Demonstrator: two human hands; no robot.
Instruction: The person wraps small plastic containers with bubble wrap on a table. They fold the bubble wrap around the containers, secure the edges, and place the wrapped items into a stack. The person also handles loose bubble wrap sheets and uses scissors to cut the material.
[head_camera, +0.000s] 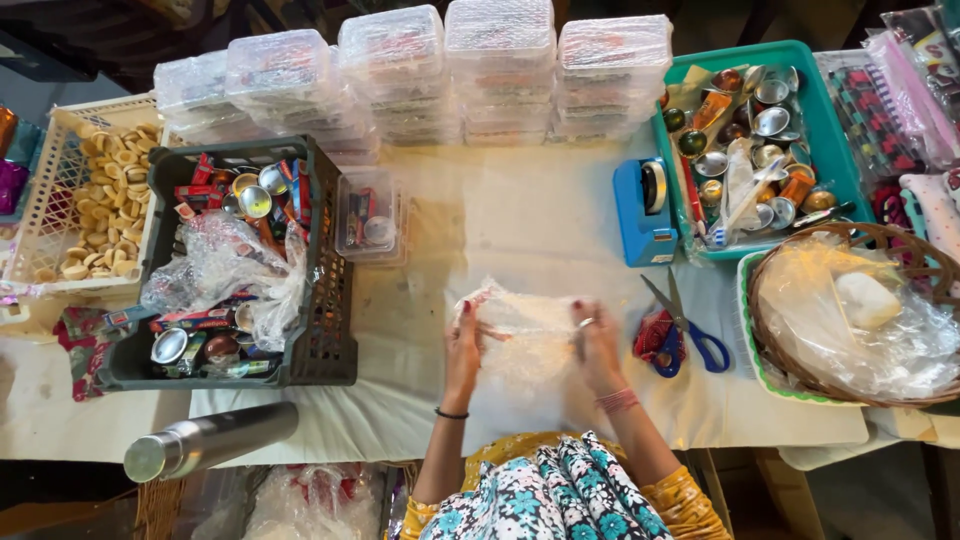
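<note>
I have both hands at the near edge of the table (420, 300), working a small packet in bubble wrap (520, 325). My left hand (463, 345) pinches the wrap's left side, fingers closed on it; my right hand (598, 345), ring on one finger, presses the right side, fingers curled onto the sheet. To do this wrapping well, I judge I should keep the film taut, fold both flaps evenly over the middle and hold them flat. Blue-handled scissors (690, 335) lie just beside my right hand, a blue tape dispenser (645, 210) beyond them. A dark crate (320, 330) stands toward the left edge, a teal tray (830, 130) in the far right corner, wrapped clear boxes (500, 70) stacked along the far edge, under what looks like daylight
</note>
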